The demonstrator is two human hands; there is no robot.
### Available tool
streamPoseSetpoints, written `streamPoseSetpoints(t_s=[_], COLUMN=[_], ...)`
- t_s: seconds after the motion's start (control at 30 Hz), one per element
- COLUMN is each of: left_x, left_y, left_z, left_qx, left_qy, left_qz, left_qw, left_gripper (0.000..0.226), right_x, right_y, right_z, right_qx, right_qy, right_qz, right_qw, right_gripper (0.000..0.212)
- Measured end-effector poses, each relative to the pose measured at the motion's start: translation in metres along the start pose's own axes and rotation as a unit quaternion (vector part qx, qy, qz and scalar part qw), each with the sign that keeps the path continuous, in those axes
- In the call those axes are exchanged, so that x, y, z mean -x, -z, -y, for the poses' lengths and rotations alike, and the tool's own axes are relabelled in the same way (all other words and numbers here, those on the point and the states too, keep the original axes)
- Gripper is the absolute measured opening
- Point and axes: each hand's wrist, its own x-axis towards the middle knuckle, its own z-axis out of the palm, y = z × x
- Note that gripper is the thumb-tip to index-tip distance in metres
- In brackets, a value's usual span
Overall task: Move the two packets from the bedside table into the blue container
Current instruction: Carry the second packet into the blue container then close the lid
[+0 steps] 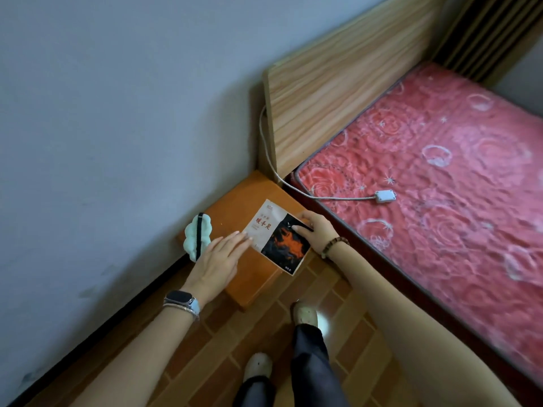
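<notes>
A flat packet (pixel 274 235), white and black with red characters and an orange flame picture, lies on the orange bedside table (pixel 235 207). My right hand (pixel 314 232) grips its right edge, thumb on top. Beside its left edge my left hand (pixel 219 259) hovers flat, fingers apart, their tips close to the packet and holding nothing. Only one packet shows; I cannot tell whether another lies under it. No blue container is in view.
A pale green cloud-shaped object with a black strap (pixel 197 236) sits on the table's left edge by the grey wall. The bed with a pink mattress (pixel 440 177), wooden headboard (pixel 346 83) and a white cable with a switch (pixel 385 196) is at right. My feet stand on a brick-pattern floor (pixel 338 295).
</notes>
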Motion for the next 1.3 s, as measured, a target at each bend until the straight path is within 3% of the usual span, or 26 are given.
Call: streamPoseSetpoints(t_s=[0.27, 0.47, 0.6, 0.87, 1.07, 1.3], left_x=[0.014, 0.004, 0.004, 0.056, 0.15, 0.271], left_y=[0.011, 0.014, 0.012, -0.006, -0.02, -0.033], left_z=[-0.035, -0.094, -0.157, -0.304, -0.391, -0.468], left_qx=[0.007, -0.005, 0.006, 0.034, 0.021, 0.026], left_qy=[-0.151, -0.279, -0.371, -0.573, -0.683, -0.783], left_qz=[0.021, 0.036, 0.032, 0.041, 0.067, 0.086], left_qw=[0.988, 0.96, 0.928, 0.818, 0.727, 0.616], left_gripper=[0.075, 0.076, 0.063, 0.059, 0.062, 0.053], right_x=[0.105, 0.194, 0.27, 0.463, 0.604, 0.753], right_y=[-0.01, 0.002, 0.008, -0.023, -0.083, -0.171], right_z=[-0.024, -0.06, -0.09, -0.133, -0.128, -0.102], right_qx=[-0.103, -0.171, -0.199, -0.242, -0.224, -0.241], right_qy=[-0.095, -0.149, -0.191, -0.271, -0.345, -0.409], right_qz=[-0.117, -0.226, -0.308, -0.46, -0.538, -0.624], right_qw=[0.983, 0.947, 0.91, 0.81, 0.736, 0.62], right_gripper=[0.01, 0.003, 0.004, 0.009, 0.015, 0.017])
